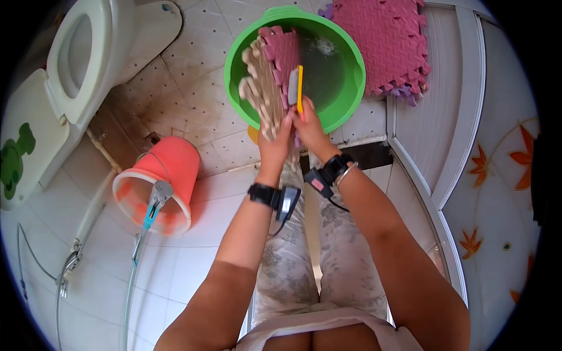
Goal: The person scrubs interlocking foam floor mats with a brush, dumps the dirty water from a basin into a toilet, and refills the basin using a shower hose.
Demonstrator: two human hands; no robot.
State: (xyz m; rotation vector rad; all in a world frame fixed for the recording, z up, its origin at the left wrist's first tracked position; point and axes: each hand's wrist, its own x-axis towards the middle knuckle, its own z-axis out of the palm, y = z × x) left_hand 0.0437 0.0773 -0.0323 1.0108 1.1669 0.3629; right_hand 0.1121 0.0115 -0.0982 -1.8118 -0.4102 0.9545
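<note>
The left hand (273, 153) is closed on the lower edge of pink-and-beige foam mats (282, 47) held over a green basin (346, 111); a brush (300, 88) is gripped by the right hand (314, 134). Light, bendy, probably slippery, the mats are best pinched edgewise.

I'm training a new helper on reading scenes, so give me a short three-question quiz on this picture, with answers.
1. True or false: the right hand holds the yellow-handled brush.
2. The murky water is in: a) a blue tray; b) the green tub; c) a glass jar.
3. Fill in the blank: the mats in the left hand are pink and ____, while the stack beside the tub has a pink top.

Key: 1 true; 2 b; 3 beige.
</note>
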